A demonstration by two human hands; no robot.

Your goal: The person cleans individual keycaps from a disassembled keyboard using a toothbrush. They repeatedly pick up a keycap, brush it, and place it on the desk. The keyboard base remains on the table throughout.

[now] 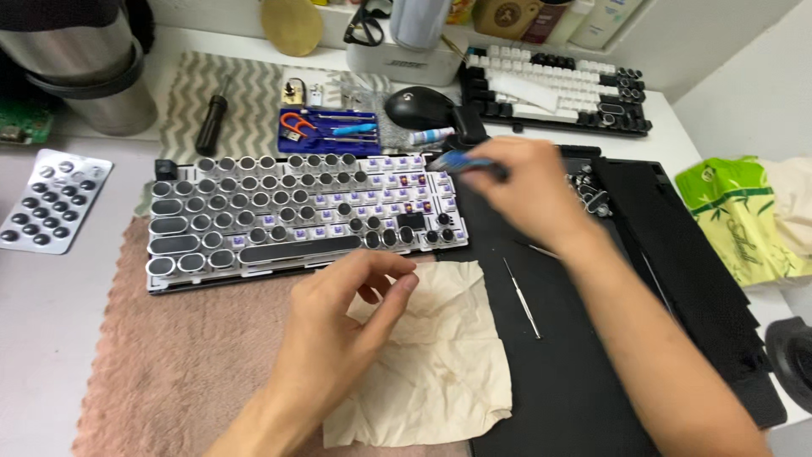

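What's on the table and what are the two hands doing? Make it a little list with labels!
Left hand: hovers over the crumpled cloth, fingers curled, holding nothing I can see
Right hand: holds a blue tool at the keyboard's right end
Keyboard: round keys, some missing, purple switches showing
Also there: second keyboard, screwdriver, black mat

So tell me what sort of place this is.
Most likely a home hobby desk set up for keyboard repair. A keyboard with round keycaps and some bare switches lies on a towel, a blue tool kit and screwdriver sit behind it, and a second keyboard waits nearby.
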